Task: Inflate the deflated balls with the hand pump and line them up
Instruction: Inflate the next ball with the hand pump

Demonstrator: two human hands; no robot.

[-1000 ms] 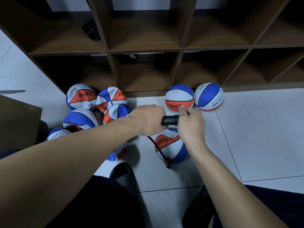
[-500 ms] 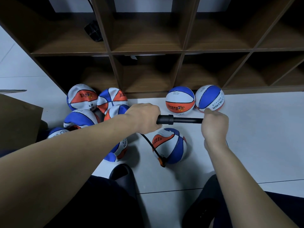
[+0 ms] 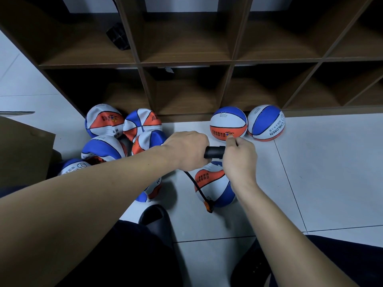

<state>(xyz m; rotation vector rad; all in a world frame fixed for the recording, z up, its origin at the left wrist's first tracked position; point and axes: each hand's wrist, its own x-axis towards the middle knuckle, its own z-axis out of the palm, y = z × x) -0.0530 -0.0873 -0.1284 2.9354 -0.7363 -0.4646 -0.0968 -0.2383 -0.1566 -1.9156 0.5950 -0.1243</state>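
My left hand (image 3: 187,150) grips the barrel of the black hand pump (image 3: 214,152). Right beside it, my right hand (image 3: 240,158) holds the pump's handle, pushed in against the barrel. A black hose (image 3: 193,183) runs down from the pump to an orange connector (image 3: 208,206) at the red, white and blue ball (image 3: 215,185) on the floor below my hands. Two round balls (image 3: 228,124) (image 3: 266,123) stand side by side against the shelf's base. Several dented, deflated balls (image 3: 103,121) lie heaped at the left.
A dark wooden cubby shelf (image 3: 186,63) spans the back, with a black object (image 3: 118,37) in an upper compartment. A brown cardboard box (image 3: 22,148) stands at the left. My dark shoe (image 3: 156,220) is on the white tiled floor (image 3: 321,172) near the ball.
My right hand pulled the pump handle out to the right half a second ago and has now pushed it back in against the barrel. My left hand stayed in place.
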